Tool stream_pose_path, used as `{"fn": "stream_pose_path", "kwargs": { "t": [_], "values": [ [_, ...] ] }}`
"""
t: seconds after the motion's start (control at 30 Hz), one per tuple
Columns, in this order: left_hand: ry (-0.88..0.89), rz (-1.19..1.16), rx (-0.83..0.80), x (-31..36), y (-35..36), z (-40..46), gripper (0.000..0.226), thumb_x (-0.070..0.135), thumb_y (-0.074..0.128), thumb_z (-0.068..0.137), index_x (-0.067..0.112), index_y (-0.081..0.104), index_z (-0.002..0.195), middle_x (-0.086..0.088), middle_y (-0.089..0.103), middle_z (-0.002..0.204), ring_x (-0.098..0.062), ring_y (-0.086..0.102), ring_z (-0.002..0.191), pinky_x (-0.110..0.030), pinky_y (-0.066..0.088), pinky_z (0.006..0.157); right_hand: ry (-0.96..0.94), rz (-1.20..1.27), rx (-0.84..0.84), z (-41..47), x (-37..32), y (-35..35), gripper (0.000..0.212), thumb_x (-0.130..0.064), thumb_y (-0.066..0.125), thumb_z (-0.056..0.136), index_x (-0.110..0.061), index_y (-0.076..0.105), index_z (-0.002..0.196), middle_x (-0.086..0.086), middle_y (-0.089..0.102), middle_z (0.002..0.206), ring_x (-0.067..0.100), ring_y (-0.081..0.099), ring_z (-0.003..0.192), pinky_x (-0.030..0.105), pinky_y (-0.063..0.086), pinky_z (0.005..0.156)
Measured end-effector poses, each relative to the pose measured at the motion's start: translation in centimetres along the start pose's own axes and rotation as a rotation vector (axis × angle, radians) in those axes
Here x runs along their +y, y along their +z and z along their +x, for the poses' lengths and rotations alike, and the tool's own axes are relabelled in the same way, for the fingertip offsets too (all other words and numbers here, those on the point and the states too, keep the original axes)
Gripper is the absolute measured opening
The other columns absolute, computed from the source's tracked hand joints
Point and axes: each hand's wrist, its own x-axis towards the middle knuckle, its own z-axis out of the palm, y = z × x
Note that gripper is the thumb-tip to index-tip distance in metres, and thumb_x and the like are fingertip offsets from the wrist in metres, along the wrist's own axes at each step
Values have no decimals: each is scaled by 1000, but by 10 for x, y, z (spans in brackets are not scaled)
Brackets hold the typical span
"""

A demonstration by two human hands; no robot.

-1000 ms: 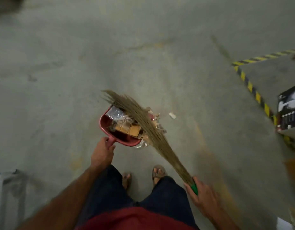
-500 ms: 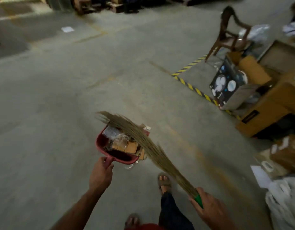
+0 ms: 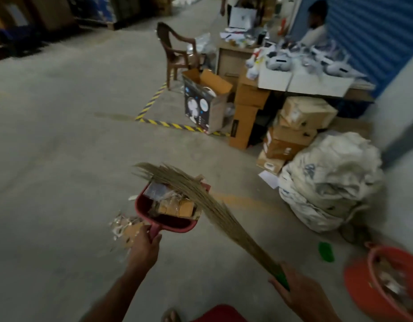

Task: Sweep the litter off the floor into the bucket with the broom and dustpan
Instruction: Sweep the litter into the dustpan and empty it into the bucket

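The loaded dustpan [image 3: 168, 219], light but spill-prone, is gripped at its handle by the left hand [image 3: 144, 247]; the broom [image 3: 210, 210] is clasped by right hand [image 3: 296, 291] fingers [image 3: 276, 282]; level carriage is advised.

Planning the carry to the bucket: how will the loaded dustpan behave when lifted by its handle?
The dustpan, held by the left hand, looks rigid plastic, so it likely won't flex. Its litter is loose card and film, probably light and apt to slide out if tipped. The broom lying across it may help pin it.
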Motion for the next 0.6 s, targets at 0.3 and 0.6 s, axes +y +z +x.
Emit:
{"fn": "stream_pose_path", "kwargs": {
  "t": [0.3, 0.6],
  "values": [
    [120, 76, -226, 131, 158, -70, 25, 32, 63, 90, 21, 52, 111, 0, 62, 90, -22, 60, 77, -34, 45, 66, 332, 12, 172, -127, 159, -19, 59, -62, 56, 89, -25, 55, 135, -2, 70, 114, 16, 69, 99, 29, 52, 80],
    [328, 142, -490, 259, 333, -184, 23, 27, 62, 91, 18, 53, 111, -4, 63, 90, -21, 62, 74, -34, 48, 63, 652, 111, 234, -254, 325, 1, 52, -58, 64, 86, -20, 63, 123, 4, 70, 101, 24, 69, 86, 36, 54, 73]
  ]
}}
